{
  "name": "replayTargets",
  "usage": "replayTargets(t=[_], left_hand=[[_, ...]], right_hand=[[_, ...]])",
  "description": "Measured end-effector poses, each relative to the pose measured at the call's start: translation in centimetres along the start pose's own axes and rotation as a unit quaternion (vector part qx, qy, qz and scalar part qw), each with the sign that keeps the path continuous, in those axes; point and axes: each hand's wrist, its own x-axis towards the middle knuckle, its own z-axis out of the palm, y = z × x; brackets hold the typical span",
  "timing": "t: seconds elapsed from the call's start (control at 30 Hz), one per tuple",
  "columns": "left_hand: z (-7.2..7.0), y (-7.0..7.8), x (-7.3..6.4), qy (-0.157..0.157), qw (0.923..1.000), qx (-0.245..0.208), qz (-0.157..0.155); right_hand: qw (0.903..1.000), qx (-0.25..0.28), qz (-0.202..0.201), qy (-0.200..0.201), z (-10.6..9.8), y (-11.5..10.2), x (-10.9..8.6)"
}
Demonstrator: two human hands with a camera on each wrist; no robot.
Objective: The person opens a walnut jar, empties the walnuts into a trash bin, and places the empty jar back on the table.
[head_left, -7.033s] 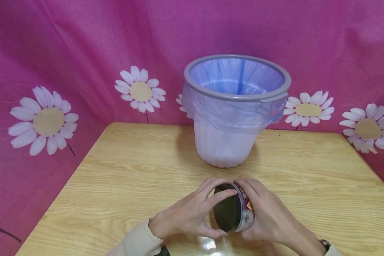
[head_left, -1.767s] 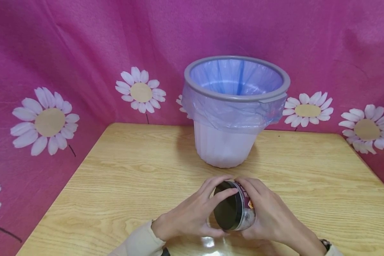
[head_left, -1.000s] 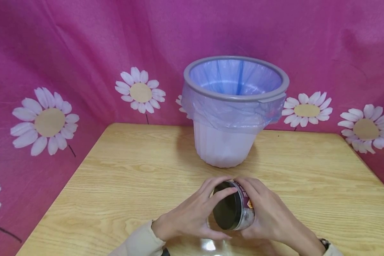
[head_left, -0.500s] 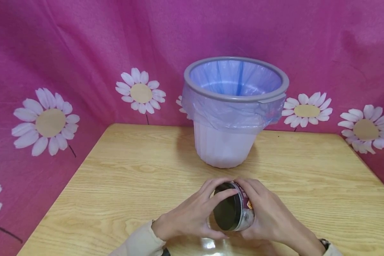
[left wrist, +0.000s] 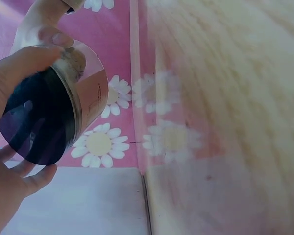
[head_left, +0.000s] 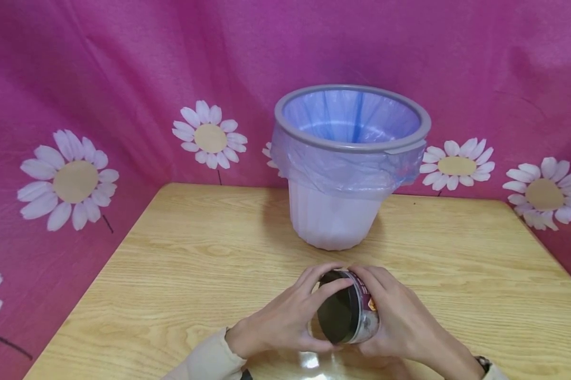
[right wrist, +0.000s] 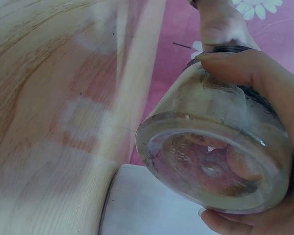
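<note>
A clear jar (head_left: 367,323) with a maroon label lies tilted on its side between both hands, held above the near part of the table, its dark lid (head_left: 336,315) facing left. My left hand (head_left: 285,319) grips the lid, thumb below and fingers spread over its edge. Around the jar's body curls my right hand (head_left: 401,316). In the left wrist view the black lid (left wrist: 36,120) shows broad and smooth, fingertips at its rim. The right wrist view looks onto the see-through jar bottom (right wrist: 210,169); no contents stand out inside.
Behind the hands, a white waste bin (head_left: 333,216) with a grey rim ring and a bluish liner bag (head_left: 333,169) stands on the wood-grain table (head_left: 180,264). A pink curtain (head_left: 138,63) with white daisies hangs along the back and sides.
</note>
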Motion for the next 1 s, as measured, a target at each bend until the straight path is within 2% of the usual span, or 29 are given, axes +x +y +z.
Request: replayTargets(t=[0.17, 0.43, 0.53, 0.7, 1.0], left_hand=[[0.03, -0.03, -0.11, -0.008, 0.9999, 0.004, 0.012], [-0.07, -0.02, -0.04, -0.004, 1.0, 0.005, 0.001], [-0.04, -0.06, 0.01, 0.003, 0.9999, 0.005, 0.009], [0.01, -0.1, 0.02, -0.005, 0.9998, 0.008, 0.018], [-0.03, -0.01, -0.02, -0.014, 0.9998, 0.012, 0.01]], right_hand=[[1.0, -0.001, -0.005, 0.004, 0.09, -0.03, -0.12], [1.0, 0.0, 0.0, 0.001, 0.07, 0.05, -0.06], [1.0, 0.001, 0.001, 0.0, 0.05, 0.05, -0.03], [1.0, 0.002, 0.0, 0.0, 0.04, 0.0, 0.04], [1.0, 0.002, 0.005, -0.007, 0.0, -0.06, 0.06]])
